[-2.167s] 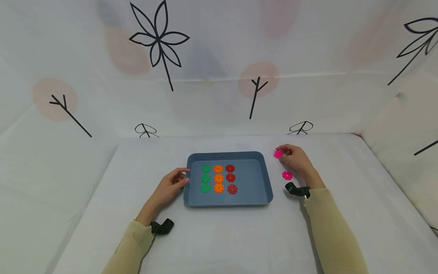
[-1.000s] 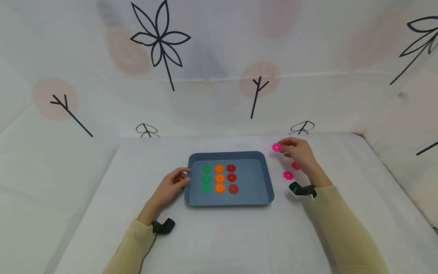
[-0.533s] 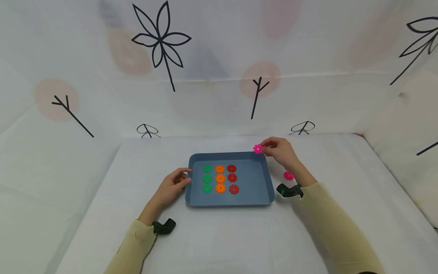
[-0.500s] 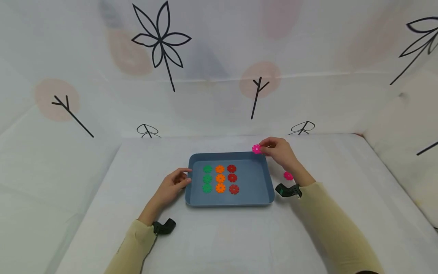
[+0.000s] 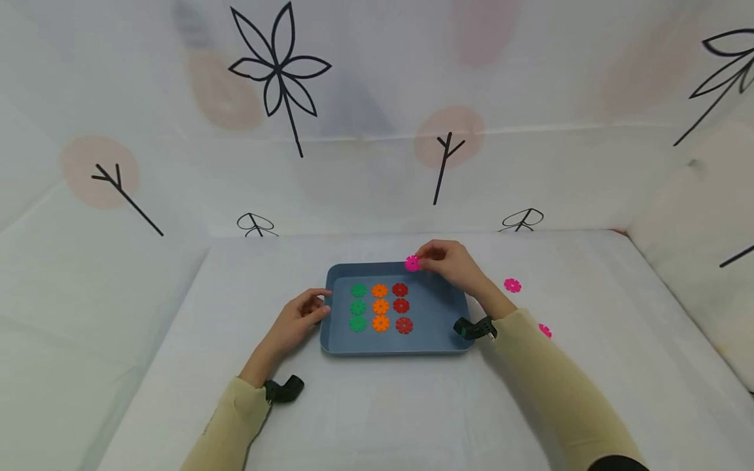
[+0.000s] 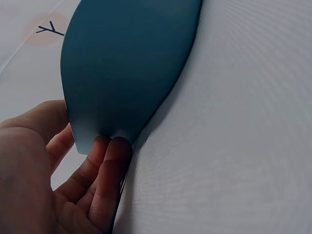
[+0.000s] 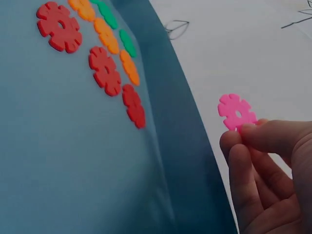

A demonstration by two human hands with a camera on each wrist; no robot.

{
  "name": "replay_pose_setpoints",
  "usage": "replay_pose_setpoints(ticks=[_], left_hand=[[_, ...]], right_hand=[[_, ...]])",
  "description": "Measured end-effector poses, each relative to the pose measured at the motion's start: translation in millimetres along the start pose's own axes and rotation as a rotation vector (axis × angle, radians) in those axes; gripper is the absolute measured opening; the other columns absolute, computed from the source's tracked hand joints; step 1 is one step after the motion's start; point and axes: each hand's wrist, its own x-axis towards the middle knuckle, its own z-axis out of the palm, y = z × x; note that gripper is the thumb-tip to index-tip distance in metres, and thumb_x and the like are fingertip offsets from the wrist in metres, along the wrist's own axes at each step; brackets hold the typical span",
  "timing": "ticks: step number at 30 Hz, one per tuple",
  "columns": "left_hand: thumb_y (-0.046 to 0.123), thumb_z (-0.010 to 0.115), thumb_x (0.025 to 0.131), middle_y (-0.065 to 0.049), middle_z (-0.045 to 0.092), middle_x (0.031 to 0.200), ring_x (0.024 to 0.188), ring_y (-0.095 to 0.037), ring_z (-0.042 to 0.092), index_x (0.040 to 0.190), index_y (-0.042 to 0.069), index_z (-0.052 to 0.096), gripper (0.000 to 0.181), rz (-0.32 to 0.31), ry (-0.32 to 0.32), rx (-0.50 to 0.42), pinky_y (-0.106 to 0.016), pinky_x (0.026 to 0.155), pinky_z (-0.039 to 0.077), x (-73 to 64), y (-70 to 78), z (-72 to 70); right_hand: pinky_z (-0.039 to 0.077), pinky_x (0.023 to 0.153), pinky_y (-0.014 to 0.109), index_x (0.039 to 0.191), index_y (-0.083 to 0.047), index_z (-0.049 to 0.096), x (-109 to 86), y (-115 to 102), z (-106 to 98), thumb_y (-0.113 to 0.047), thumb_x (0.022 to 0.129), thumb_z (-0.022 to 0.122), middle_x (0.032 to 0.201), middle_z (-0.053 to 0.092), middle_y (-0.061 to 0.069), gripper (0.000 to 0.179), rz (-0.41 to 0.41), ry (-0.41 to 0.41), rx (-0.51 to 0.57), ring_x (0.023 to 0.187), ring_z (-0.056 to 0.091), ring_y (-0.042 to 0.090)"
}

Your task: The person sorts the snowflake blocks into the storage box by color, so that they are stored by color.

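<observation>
My right hand [image 5: 452,263] pinches a pink notched interlocking disc [image 5: 411,263] between thumb and fingertips, over the far rim of the blue-grey tray [image 5: 432,333]. In the right wrist view the pink disc [image 7: 233,108] stands up from the fingertips, its centre hole showing. My left hand [image 5: 296,316] holds the tray at its left edge; in the left wrist view its fingers [image 6: 109,180] press on the tray's wall [image 6: 126,63]. Inside the tray lie three columns of discs: green [image 5: 358,307], orange [image 5: 380,306] and red [image 5: 401,305], three in each.
To the right of the tray, a pink disc [image 5: 512,285] lies on the white cloth [image 5: 389,412]. Another pink disc [image 5: 544,330] is partly covered by the right sleeve [image 5: 548,379]. A patterned white sheet [image 5: 365,176] hangs behind the table.
My right hand has picked up the pink disc at the right and carried it left to the tray's far rim, uncovering pink discs on the cloth. The left hand has stayed at the tray.
</observation>
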Motion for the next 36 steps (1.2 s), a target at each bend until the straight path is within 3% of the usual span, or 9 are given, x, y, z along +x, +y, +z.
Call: replay_pose_setpoints(ticks=[4,8,16,23,30,36], left_hand=[[0.015,0.063,0.100,-0.010,0.061,0.099,0.080,-0.015,0.055,0.133,-0.002,0.058,0.037,-0.001,0.000,-0.001,-0.026,0.072,0.045,0.4,-0.9,0.3],[0.014,0.063,0.100,-0.010,0.061,0.099,0.081,-0.016,0.056,0.132,-0.002,0.058,0.037,-0.004,0.004,0.001,-0.026,0.073,0.046,-0.2,-0.6,-0.4],[0.014,0.063,0.100,-0.011,0.060,0.099,0.081,-0.018,0.055,0.132,-0.002,0.058,0.036,-0.006,0.007,0.007,-0.026,0.072,0.045,-0.8,1.0,0.2],[0.014,0.063,0.100,-0.011,0.060,0.099,0.082,-0.019,0.055,0.132,-0.002,0.058,0.036,-0.003,0.012,0.004,-0.026,0.072,0.045,-0.8,1.6,1.0],[0.014,0.063,0.100,-0.011,0.060,0.100,0.082,-0.018,0.055,0.133,-0.002,0.058,0.037,-0.002,0.006,-0.001,-0.026,0.072,0.045,-1.0,0.0,0.2],[0.014,0.063,0.100,-0.010,0.060,0.100,0.082,-0.019,0.054,0.133,0.000,0.058,0.036,-0.012,0.010,-0.001,-0.027,0.072,0.044,-0.7,-0.6,-0.1]], right_hand=[[0.051,0.075,0.040,0.103,-0.005,0.071,0.5,2,7,-0.011,0.093,0.071,0.091,0.069,0.008,0.012,-0.015,-0.034,0.009,0.081,0.062,0.032],[0.050,0.075,0.036,0.100,-0.008,0.073,1.7,6,11,-0.008,0.093,0.070,0.091,0.069,0.005,0.008,-0.047,-0.045,-0.053,0.081,0.061,0.027],[0.050,0.075,0.034,0.093,-0.011,0.079,0.7,14,13,-0.004,0.090,0.071,0.092,0.071,0.003,0.011,-0.162,-0.062,-0.126,0.081,0.060,0.020],[0.048,0.070,0.032,0.089,-0.011,0.079,-1.5,12,14,0.001,0.087,0.069,0.090,0.069,0.004,0.016,-0.210,-0.095,-0.188,0.078,0.058,0.019],[0.048,0.066,0.032,0.092,-0.008,0.078,-0.8,11,15,0.000,0.087,0.067,0.089,0.068,0.005,0.015,-0.194,-0.125,-0.293,0.074,0.056,0.017],[0.048,0.064,0.032,0.094,-0.007,0.078,-0.9,12,16,0.000,0.087,0.066,0.090,0.069,0.002,0.015,-0.160,-0.095,-0.327,0.071,0.056,0.016]])
